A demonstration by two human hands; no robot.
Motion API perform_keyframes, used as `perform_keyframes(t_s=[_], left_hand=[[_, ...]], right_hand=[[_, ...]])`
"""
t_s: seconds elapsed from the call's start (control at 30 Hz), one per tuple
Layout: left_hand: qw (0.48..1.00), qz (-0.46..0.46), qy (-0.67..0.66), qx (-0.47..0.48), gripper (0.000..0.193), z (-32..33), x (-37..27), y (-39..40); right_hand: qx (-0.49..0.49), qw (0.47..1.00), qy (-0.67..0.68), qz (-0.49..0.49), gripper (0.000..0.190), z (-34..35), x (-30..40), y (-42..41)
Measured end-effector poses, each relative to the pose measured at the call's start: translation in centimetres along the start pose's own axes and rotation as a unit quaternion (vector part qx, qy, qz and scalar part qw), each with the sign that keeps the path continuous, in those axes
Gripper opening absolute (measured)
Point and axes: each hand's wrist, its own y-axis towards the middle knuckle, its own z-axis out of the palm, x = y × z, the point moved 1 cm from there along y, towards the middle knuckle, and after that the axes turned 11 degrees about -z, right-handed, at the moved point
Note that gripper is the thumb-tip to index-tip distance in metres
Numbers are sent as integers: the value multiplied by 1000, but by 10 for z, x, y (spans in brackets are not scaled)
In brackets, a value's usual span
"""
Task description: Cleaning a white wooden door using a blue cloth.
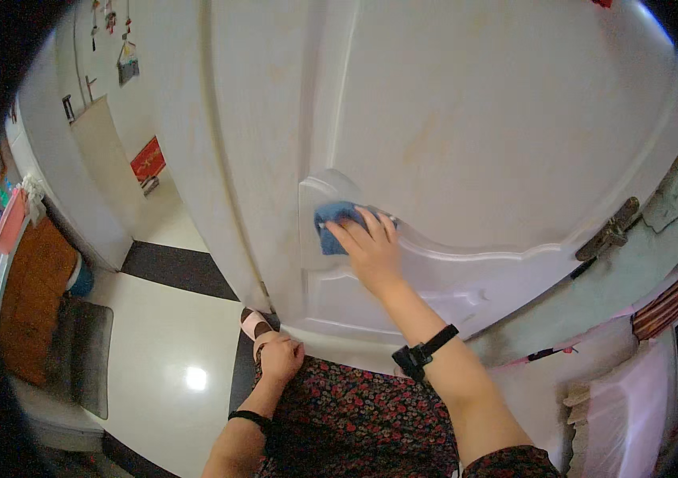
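Observation:
My right hand point(371, 245) presses a folded blue cloth point(331, 239) against the white panelled door point(470, 149), beside the curved moulding at the panel's lower left corner. Its fingers are spread over the cloth, with the palm towards the door. Lower down, my left hand point(282, 358) rests at the edge of the dark floral garment point(362, 412), near my knee, its fingers curled and seemingly holding nothing. Black bands sit on both forearms, and the right one carries a small black device point(413, 360). Faint yellowish marks show on the door's surface.
A metal door handle point(610, 230) sticks out at the door's right edge. On the left are a brown wooden cabinet point(34, 293), a pink basin point(10, 221), a blue bucket point(81, 278) and a dark mat point(85, 358). A dark threshold strip point(174, 269) crosses the glossy floor.

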Motion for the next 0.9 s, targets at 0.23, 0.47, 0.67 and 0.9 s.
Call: perform_keyframes(t_s=[0.23, 0.47, 0.67, 0.9], left_hand=[[1000, -20, 8, 23, 21, -9, -3, 2], [1000, 4, 12, 8, 24, -2, -1, 2], [996, -17, 60, 58, 23, 3, 2, 5], [996, -26, 33, 75, 21, 8, -2, 12]], right_hand=[[91, 996, 2, 17, 43, -33, -35, -88], [155, 987, -38, 30, 43, -83, -83, -167], [185, 975, -96, 77, 44, -144, -133, -218], [-33, 920, -244, 304, 64, -232, -185, -203]])
